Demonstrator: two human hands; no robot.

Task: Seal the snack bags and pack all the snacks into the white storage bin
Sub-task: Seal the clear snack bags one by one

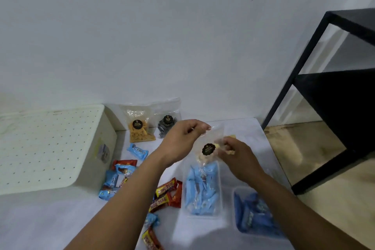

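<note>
Nearest, at the lower edge, red-and-yellow bars (165, 195) are scattered on the white tabletop (60, 219); beside them, a clear tub of pale blue sweets (202, 189) and, to its right, a tub of dark blue packets (255, 215) are laid. Above the first tub, a clear snack bag (209, 149) with a black round label is held clear of the surface, long axis upright but tilted, mouth uppermost and towards the wall. The left hand (180, 140) is pinched on the top left corner; the right hand (235, 153) is closed on the bag's right edge, fingers (228, 146) curled over the film. The bag is judged light, limp, slippery, its contents crushable; hold is best taken at both ends of the mouth strip. Further left, blue wrappers (113, 178) lie beside the closed white bin (50, 148). Farthest, an orange-snack bag (140, 126) and a dark-snack bag (167, 124) are propped against the wall.
</note>
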